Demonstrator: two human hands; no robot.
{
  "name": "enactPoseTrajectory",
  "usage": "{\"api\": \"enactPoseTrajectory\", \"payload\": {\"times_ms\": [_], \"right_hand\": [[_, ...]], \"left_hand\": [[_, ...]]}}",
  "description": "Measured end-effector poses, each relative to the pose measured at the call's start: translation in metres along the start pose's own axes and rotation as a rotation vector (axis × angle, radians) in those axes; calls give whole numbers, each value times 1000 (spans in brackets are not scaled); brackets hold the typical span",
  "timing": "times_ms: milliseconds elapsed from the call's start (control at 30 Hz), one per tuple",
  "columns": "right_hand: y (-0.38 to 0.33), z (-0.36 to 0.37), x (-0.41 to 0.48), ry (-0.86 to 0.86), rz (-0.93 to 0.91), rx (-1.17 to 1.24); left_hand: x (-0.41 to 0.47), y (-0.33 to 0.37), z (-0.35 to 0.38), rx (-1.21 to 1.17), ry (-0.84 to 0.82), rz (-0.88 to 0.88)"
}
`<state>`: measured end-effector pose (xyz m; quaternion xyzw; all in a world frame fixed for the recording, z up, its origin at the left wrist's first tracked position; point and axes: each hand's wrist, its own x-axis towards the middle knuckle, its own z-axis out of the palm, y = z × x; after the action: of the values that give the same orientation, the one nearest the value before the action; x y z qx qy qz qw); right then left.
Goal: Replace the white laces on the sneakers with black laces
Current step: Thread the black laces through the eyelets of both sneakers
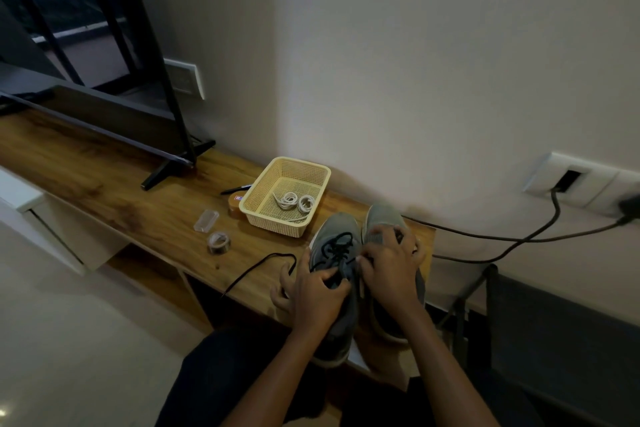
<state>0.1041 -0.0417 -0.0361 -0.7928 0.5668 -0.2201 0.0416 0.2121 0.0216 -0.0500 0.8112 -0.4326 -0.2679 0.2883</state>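
Observation:
Two grey sneakers stand side by side on the wooden shelf (114, 198), toes toward the wall. The left sneaker (337, 229) carries a black lace (337, 246) threaded through its eyelets; one loose end (256, 270) trails off to the left over the shelf edge. My left hand (313, 291) grips the left sneaker's collar and lace. My right hand (389, 265) pinches the lace between the shoes and lies over the right sneaker (381, 215), hiding its eyelets. Two coiled white laces (296, 202) lie in the yellow basket (275, 218).
A tape roll (219, 243), a small clear box (206, 220), a pen (237, 188) and a brown tape roll (235, 206) lie left of the basket. A TV on black feet (169, 163) stands further left. A black cable (485, 236) runs from the wall socket (571, 180).

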Motion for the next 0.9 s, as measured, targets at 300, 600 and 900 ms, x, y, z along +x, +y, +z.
{"api": "enactPoseTrajectory", "payload": {"times_ms": [300, 600, 900], "right_hand": [[9, -18, 4, 93, 170, 68], [-3, 2, -2, -129, -39, -93], [24, -27, 11, 22, 228, 306]], "left_hand": [[3, -1, 2, -44, 1, -4], [1, -1, 1, -42, 2, -22], [0, 0, 2, -44, 11, -31]]}}
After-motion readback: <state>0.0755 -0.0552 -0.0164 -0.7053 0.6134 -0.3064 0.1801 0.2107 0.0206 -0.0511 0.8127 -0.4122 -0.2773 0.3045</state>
